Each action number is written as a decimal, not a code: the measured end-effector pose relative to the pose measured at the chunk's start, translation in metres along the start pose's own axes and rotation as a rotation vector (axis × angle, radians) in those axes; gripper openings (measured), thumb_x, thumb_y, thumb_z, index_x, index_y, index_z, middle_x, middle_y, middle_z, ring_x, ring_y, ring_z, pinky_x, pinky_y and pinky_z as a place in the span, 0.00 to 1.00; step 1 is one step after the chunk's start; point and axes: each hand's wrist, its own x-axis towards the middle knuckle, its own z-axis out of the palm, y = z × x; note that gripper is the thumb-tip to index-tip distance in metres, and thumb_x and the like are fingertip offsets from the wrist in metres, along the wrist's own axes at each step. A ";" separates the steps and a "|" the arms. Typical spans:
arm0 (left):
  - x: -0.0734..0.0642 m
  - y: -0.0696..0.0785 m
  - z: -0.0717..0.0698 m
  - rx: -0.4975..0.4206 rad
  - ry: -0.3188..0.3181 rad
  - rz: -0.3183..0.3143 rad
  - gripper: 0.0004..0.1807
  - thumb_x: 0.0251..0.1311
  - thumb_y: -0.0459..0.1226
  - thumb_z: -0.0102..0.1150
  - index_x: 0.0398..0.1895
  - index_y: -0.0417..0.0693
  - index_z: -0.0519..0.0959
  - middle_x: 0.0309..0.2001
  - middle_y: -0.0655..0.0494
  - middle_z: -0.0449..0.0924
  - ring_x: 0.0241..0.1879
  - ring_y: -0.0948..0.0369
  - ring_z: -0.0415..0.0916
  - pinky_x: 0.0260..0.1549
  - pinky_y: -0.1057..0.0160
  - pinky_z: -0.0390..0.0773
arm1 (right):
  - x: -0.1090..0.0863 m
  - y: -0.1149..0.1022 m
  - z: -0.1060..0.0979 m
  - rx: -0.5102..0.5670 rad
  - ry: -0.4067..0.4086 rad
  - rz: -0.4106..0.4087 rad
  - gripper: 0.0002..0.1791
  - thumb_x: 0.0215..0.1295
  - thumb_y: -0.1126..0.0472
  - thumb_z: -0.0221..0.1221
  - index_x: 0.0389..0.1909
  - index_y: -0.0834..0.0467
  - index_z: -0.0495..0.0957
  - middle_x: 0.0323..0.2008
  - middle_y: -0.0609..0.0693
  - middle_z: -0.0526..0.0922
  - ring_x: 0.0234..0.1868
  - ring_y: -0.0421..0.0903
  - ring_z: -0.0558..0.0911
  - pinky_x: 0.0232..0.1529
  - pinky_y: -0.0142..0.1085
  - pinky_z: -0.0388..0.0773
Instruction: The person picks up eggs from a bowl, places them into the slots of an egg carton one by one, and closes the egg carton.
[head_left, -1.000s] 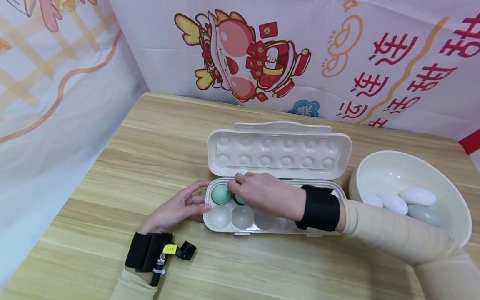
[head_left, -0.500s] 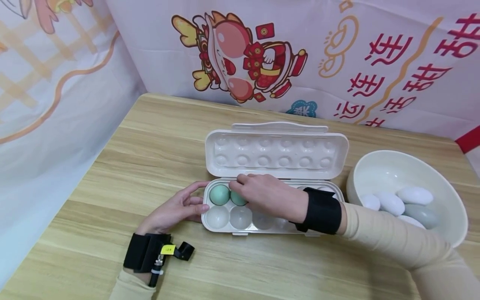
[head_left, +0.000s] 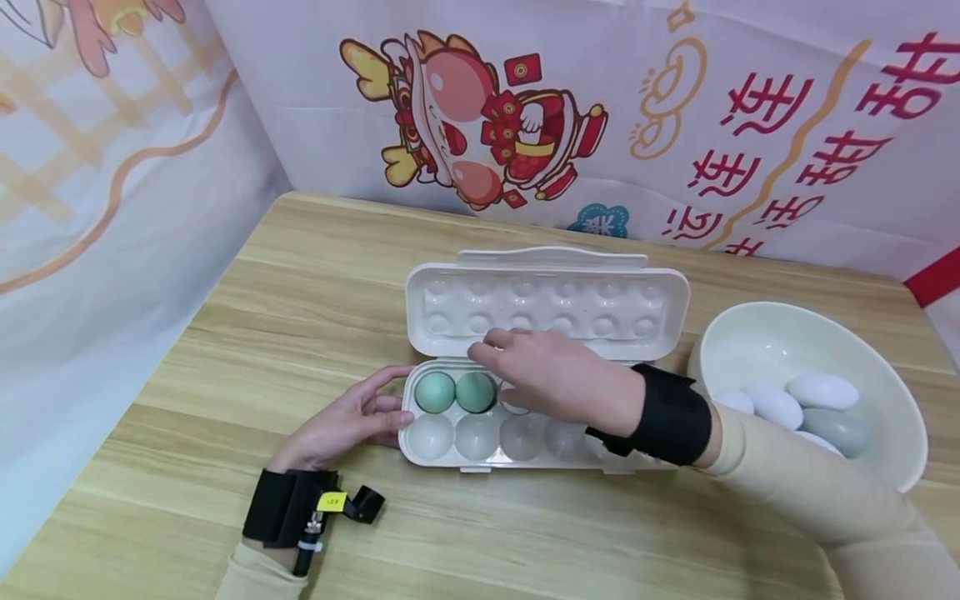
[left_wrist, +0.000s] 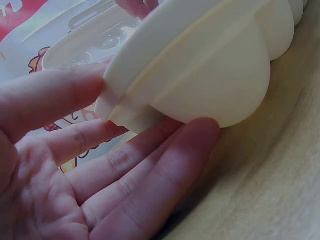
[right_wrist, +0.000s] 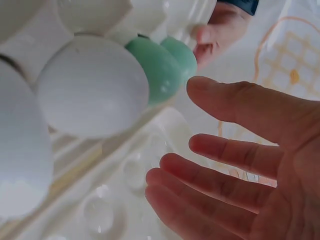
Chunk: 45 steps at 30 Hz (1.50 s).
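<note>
A white plastic egg box [head_left: 521, 438] lies with its lid [head_left: 546, 300] raised at the back. Two green eggs [head_left: 435, 392] sit side by side at the left of its back row. Further along that row are white eggs [right_wrist: 92, 86], largely hidden by my right hand in the head view. My left hand [head_left: 351, 423] holds the box's left end, thumb and fingers against its rim and cup wall [left_wrist: 220, 80]. Above the back row hovers my right hand [head_left: 561, 377], its fingers spread and holding nothing. The left cups of the front row show no eggs.
To the right of the box stands a large cream bowl [head_left: 750, 342], with several white eggs [head_left: 823, 390] and a grey-green egg [head_left: 836, 429] in it. A printed cloth [head_left: 300, 100] hangs behind the wooden table [head_left: 330, 275].
My right hand has let go of the second green egg and moved right and up off it, fingers spreading. That egg now shows whole. My left hand stays at the box's end.
</note>
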 end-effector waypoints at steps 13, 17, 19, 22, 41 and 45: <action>0.001 0.000 0.001 0.013 -0.006 0.005 0.33 0.61 0.30 0.53 0.67 0.43 0.51 0.47 0.33 0.76 0.40 0.52 0.79 0.39 0.53 0.82 | -0.031 0.024 -0.009 0.051 0.080 0.124 0.26 0.51 0.54 0.67 0.51 0.56 0.74 0.42 0.52 0.81 0.34 0.45 0.79 0.29 0.39 0.81; 0.001 -0.001 0.001 0.005 -0.003 0.009 0.33 0.61 0.30 0.52 0.67 0.43 0.51 0.47 0.33 0.76 0.40 0.52 0.79 0.39 0.52 0.82 | -0.041 0.036 -0.008 0.074 0.119 0.167 0.25 0.50 0.55 0.67 0.50 0.56 0.74 0.43 0.53 0.82 0.33 0.45 0.80 0.28 0.40 0.81; 0.001 -0.002 0.002 0.007 -0.003 0.008 0.33 0.61 0.30 0.52 0.67 0.43 0.51 0.47 0.33 0.76 0.40 0.52 0.79 0.39 0.52 0.82 | -0.047 0.042 -0.007 0.076 0.139 0.187 0.26 0.49 0.54 0.68 0.50 0.57 0.75 0.43 0.54 0.82 0.31 0.46 0.80 0.29 0.40 0.82; 0.000 -0.002 0.001 0.015 -0.002 0.005 0.33 0.62 0.31 0.52 0.67 0.43 0.51 0.47 0.33 0.76 0.41 0.51 0.79 0.40 0.52 0.82 | -0.057 0.051 -0.004 0.073 0.164 0.219 0.26 0.48 0.54 0.68 0.49 0.56 0.75 0.42 0.55 0.83 0.30 0.45 0.81 0.29 0.40 0.82; 0.001 0.000 0.001 0.025 -0.018 0.018 0.32 0.63 0.30 0.51 0.68 0.42 0.50 0.48 0.32 0.75 0.42 0.52 0.79 0.40 0.53 0.82 | -0.109 0.075 -0.026 0.028 0.206 0.372 0.24 0.49 0.54 0.68 0.48 0.56 0.76 0.43 0.54 0.84 0.29 0.46 0.80 0.23 0.39 0.79; 0.002 0.000 0.001 0.030 -0.023 0.016 0.33 0.63 0.30 0.51 0.68 0.42 0.49 0.49 0.30 0.74 0.42 0.52 0.79 0.40 0.53 0.82 | -0.122 0.080 -0.028 0.008 0.199 0.421 0.23 0.48 0.54 0.68 0.45 0.54 0.76 0.41 0.53 0.84 0.28 0.45 0.80 0.20 0.37 0.76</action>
